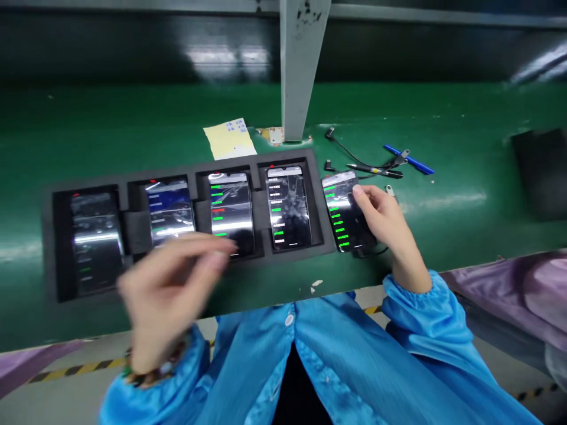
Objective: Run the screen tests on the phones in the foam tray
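My right hand (384, 224) grips a smartphone (343, 209) with green lines on its screen, just right of a black foam tray (316, 177) on the green belt. The tray holds several lit phones in slots, among them one with green bars (230, 206) and one at the right end (287, 203). My left hand (170, 283) hovers over the tray's front edge, blurred by motion, fingers stretched toward the third phone. It seems to hold nothing.
A grey post (301, 65) stands behind the tray, with a yellow note (229, 139) beside it. Black cables (358, 162) and a blue pen (410, 159) lie at the back right. A dark object (540, 171) sits at far right. Purple cloth (518, 289) borders the near edge.
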`<state>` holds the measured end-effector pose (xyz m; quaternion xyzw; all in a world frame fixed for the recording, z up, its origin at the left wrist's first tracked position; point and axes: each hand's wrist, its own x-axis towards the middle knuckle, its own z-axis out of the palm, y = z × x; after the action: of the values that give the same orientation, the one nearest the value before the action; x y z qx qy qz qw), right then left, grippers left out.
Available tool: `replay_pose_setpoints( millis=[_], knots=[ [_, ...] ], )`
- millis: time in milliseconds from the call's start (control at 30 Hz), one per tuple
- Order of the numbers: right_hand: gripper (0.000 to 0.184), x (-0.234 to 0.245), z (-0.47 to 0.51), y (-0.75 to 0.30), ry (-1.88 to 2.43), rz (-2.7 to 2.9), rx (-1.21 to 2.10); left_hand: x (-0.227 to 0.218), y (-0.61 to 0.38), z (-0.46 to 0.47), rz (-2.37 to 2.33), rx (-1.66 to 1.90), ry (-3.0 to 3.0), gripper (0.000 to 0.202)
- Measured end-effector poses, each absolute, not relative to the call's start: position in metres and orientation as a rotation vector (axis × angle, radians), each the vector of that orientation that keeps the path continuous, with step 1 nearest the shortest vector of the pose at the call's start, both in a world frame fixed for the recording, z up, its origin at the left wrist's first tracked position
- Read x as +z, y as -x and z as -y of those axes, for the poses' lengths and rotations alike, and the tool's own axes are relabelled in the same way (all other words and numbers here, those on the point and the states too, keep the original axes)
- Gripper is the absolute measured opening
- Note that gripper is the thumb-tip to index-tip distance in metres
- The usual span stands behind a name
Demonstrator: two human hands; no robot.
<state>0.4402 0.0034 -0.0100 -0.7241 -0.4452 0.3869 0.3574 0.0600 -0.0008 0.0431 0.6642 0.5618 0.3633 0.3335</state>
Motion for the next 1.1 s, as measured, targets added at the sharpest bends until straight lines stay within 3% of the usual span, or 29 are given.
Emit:
replay_pose_setpoints(
  millis=[67, 167, 300, 400, 667, 833, 933, 1000, 1100],
  knots=[
    [0.063, -0.007, -0.006, -0.438, 1.785, 1.074, 1.051, 0.045, -0.109, 0.018, -0.848, 0.517, -1.615, 0.021],
    [0.057, -0.009, -0.006, -0.436, 1.648, 0.881, 1.242, 0.022, -0.162, 0.041, -0.556, 0.124, -1.263, 0.049],
    [0.054, -0.017, -0.002, -0.437, 1.557, 0.686, 1.274, -0.016, -0.205, 0.065, -0.592, 0.176, -0.822, 0.068],
    [0.056, -0.013, 0.003, -0.438, 1.415, 0.526, 1.286, -0.023, -0.232, 0.068, -0.622, 0.268, -0.688, 0.071],
    [0.082, 0.004, 0.011, -0.453, 0.866, 0.226, 1.722, -0.011, -0.287, 0.043, -0.849, 0.443, -1.016, 0.068],
    [0.080, -0.003, 0.013, -0.451, 0.808, 0.173, 1.777, -0.013, -0.296, 0.046, -0.843, 0.419, -1.086, 0.071],
    [0.082, 0.006, 0.008, -0.482, 0.939, 0.217, 1.502, -0.016, -0.294, 0.057, -0.810, 0.327, -1.147, 0.073],
    [0.088, 0.024, 0.005, -0.534, 1.103, 0.356, 1.135, -0.020, -0.289, 0.061, -0.750, 0.247, -1.183, 0.072],
    [0.099, 0.068, 0.006, -0.635, 1.683, 0.846, 0.438, -0.029, -0.280, 0.056, -0.672, 0.182, -1.126, 0.074]
  ],
)
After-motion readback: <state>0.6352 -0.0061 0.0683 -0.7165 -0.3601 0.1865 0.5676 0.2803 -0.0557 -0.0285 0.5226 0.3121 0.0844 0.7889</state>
